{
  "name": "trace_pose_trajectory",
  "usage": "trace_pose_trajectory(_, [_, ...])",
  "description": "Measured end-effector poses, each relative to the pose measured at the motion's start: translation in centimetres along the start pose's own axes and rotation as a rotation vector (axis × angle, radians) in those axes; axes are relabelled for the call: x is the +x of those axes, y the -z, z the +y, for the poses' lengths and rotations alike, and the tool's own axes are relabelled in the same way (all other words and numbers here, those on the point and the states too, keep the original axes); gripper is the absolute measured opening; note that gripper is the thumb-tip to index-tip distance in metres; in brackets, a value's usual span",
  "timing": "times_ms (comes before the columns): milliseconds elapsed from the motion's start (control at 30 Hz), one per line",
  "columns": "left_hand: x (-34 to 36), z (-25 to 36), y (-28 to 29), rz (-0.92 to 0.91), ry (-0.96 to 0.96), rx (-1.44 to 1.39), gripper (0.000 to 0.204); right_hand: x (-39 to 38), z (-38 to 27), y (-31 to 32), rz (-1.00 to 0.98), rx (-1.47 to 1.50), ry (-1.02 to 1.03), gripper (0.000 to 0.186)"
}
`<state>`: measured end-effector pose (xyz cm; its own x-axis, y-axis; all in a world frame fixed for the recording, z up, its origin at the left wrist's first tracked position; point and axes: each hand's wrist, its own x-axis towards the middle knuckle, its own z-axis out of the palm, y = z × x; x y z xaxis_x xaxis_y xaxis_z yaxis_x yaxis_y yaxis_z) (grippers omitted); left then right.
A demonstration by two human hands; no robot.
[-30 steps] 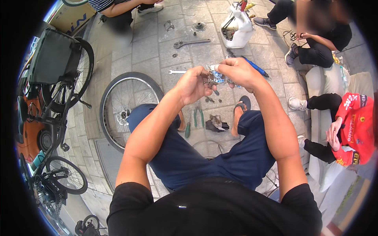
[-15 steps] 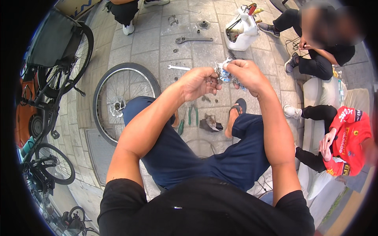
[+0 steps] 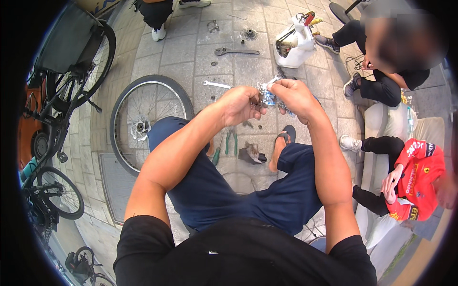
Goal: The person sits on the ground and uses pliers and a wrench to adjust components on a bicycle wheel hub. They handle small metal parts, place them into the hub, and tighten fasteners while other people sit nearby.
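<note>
Two hands meet in the middle, out in front of the person's knees. The left hand point(image 3: 241, 105) and the right hand point(image 3: 293, 95) both pinch one small shiny metal part point(image 3: 267, 95), and it is held up in the air above the paved ground point(image 3: 186, 47), just between the two hands. The left hand is curled almost closed, with its fingers bent around the left end of the part. The right hand is curled too, with its fingertips pressed on the top and right end of the part. Both arms are bent and reach forward from the bottom of the view, and the elbows stick out to the sides. On the ground there is one loose bicycle wheel point(image 3: 143, 119) lying flat, just left of the left knee. There are two wrenches: one big wrench point(image 3: 236, 51) far ahead and one small wrench point(image 3: 215, 85) nearer the hands. One pair of green-handled pliers point(image 3: 231, 142) lies between the feet. One white jug point(image 3: 293, 45) with tools sticking out stands ahead on the right. One sandal point(image 3: 285, 136) shows on the right foot. Two other people sit on the right side.
</note>
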<state>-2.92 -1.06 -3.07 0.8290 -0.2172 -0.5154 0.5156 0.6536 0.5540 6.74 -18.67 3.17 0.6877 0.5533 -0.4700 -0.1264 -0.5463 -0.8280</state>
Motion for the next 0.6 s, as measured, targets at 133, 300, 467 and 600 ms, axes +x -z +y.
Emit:
trace_pose_trajectory(133, [-0.3,0.2,0.0,-0.037,0.011,-0.054,0.015,-0.3,-0.3,0.4,0.018,0.025,-0.033,0.032])
trace_pose_trajectory(300, [-0.6,0.0,-0.4,-0.053,0.0,0.025,0.015,-0.5,-0.1,0.6,0.018,0.05,-0.014,0.032])
trace_pose_trajectory(467, [-1.0,0.2,-0.6,-0.04,0.026,0.108,0.013,-0.5,-0.1,0.8,0.001,0.008,-0.026,0.032])
trace_pose_trajectory(600, [-1.3,0.5,-1.0,-0.009,0.046,0.195,0.012,-0.6,-0.2,0.9,-0.026,0.005,-0.032,0.031])
